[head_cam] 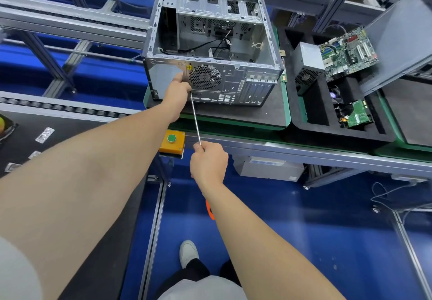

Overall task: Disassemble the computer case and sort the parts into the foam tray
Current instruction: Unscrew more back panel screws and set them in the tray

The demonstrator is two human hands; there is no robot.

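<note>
Head view of a disassembly station. The computer case (pixel 210 49), side panel off and interior exposed, stands on a dark mat (pixel 264 115) on the green-edged conveyor pallet, left of the black foam tray (pixel 311 129). The left hand (pixel 178 87) lies against the case's rear panel just beside the round fan grille (pixel 205 76), fingers curled; whether they pinch the panel edge or the tool tip cannot be told. The right hand (pixel 209 161) is wrapped round the screwdriver (pixel 196 117), whose thin shaft slants up to the rear panel and ends under the left hand. In the tray's compartments lie a power supply (pixel 306 66), a motherboard (pixel 348 52) and a smaller green board (pixel 358 114). A yellow button box (pixel 171 145) is mounted at the conveyor's near edge.
</note>
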